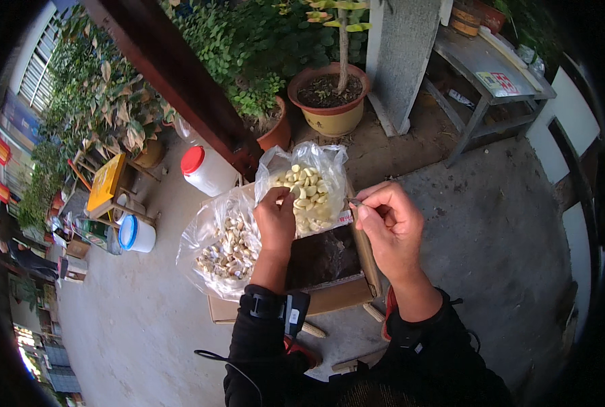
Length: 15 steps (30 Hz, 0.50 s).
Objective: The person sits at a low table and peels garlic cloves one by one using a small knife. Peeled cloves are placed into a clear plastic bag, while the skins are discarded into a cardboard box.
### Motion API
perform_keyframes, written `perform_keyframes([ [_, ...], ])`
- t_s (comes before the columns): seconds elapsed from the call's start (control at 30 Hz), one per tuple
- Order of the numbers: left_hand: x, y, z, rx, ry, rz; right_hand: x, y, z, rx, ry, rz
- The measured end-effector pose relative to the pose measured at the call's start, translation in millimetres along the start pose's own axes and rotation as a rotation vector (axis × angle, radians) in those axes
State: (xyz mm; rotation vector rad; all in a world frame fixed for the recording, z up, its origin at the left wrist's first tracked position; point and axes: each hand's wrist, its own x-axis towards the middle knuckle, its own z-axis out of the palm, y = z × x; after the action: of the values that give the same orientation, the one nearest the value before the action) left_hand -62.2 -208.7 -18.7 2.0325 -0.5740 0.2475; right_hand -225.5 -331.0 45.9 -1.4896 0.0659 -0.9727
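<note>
My left hand [276,216] reaches over the near left edge of a clear plastic bag [335,160] of peeled garlic cloves [310,191]. A pale clove shows at its fingertips; whether they pinch it or it lies behind them is unclear. To the right of that bag, my right hand [394,224] pinches a small thin object [354,202], perhaps a little blade, between thumb and fingers. Left of my left wrist, a second clear plastic bag [188,254] holds unpeeled garlic cloves [229,249]. Both bags rest on a cardboard box [333,301] with a dark top area.
A white container with a red lid [193,160] stands behind the bags. Beyond are a brown post [180,71] and a potted plant [333,119]. Corn cobs [313,330] lie near my feet. A white bucket [142,236] is left; a metal table [485,76] is right.
</note>
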Motion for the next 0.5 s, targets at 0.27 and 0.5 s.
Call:
perform_keyframes([
  [0.27,-36.6,-3.2,-63.2,-0.418,-0.077,-0.422,5.2,16.1,9.1,0.084,0.001,0.127],
  [0.5,-122.9,8.9,-65.7,-1.385,-0.193,-0.867,-6.4,23.2,32.6,0.116,-0.105,0.189],
])
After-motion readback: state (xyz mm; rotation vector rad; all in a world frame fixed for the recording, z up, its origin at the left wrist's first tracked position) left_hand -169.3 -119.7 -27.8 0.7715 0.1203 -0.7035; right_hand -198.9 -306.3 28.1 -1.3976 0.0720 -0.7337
